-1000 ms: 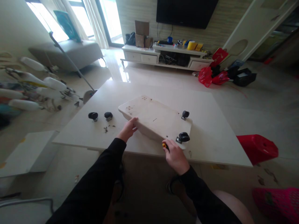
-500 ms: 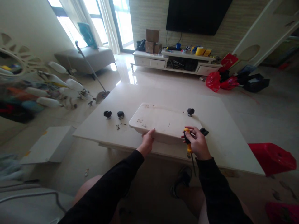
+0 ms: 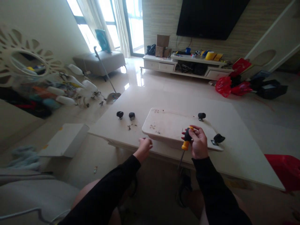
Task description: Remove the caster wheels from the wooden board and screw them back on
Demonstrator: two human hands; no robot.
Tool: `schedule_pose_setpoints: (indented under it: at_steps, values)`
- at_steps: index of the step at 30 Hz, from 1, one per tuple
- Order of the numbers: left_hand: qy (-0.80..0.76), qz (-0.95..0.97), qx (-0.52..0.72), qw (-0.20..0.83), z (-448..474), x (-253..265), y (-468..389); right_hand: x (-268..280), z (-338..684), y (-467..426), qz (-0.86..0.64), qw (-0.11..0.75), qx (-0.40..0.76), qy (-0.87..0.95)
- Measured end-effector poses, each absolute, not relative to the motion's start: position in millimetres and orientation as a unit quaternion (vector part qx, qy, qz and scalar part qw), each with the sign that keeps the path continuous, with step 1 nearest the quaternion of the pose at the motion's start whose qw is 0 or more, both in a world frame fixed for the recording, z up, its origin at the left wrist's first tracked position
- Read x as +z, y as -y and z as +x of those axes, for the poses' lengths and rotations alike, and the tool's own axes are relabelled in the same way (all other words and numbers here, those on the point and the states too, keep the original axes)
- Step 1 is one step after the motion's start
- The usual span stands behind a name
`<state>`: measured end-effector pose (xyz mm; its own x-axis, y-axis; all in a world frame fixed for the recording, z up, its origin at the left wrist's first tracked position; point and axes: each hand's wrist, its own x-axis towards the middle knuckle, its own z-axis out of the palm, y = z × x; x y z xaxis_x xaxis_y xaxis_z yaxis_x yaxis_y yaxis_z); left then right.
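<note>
In my right hand (image 3: pixel 199 142) is a screwdriver (image 3: pixel 185 145) with a black and yellow handle; its shaft points down past the table's front edge. My left hand (image 3: pixel 145 146) is closed just off the front left edge of a white, round-cornered board (image 3: pixel 174 125); what its fingers hold, if anything, is hidden. Screw holes and marks show near the board's left end. At its right end stand a black caster (image 3: pixel 201 116) at the back and another caster (image 3: pixel 218 139), with a metal plate, at the front. Two more casters (image 3: pixel 120 115) and several screws (image 3: pixel 131 127) lie left of the board.
The white table (image 3: pixel 107 125) lies under everything. A white box (image 3: pixel 65 139) is on the floor at left, near a long-handled dustpan (image 3: pixel 113 97). A red container (image 3: pixel 283 170) stands off the table's right side. A TV cabinet (image 3: pixel 153 65) is along the far wall.
My left hand has let go of the board's front edge and drawn back a little to the left. The screwdriver has tilted, its tip swinging left. The whole view has shifted.
</note>
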<state>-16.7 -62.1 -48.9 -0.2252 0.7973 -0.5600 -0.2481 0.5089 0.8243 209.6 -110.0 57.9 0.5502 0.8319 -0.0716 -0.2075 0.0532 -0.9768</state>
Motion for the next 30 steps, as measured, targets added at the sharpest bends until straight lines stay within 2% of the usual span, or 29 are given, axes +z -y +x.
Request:
schedule_pose_setpoints:
  at_steps: [3,10,20,30]
  values:
    - [-0.709,0.212,0.478,0.473,-69,-45,23,57,207,108,-0.571,0.67,0.379,0.285]
    - [-0.758,0.326,0.431,0.366,-141,-36,-58,56,211,103,-0.566,0.671,0.401,0.262]
    - [-0.721,0.597,0.261,0.235,-131,-66,-62,62,217,105,-0.558,0.681,0.399,0.257]
    - [-0.729,0.632,0.192,0.18,-126,-73,-63,68,220,107,-0.551,0.688,0.398,0.253]
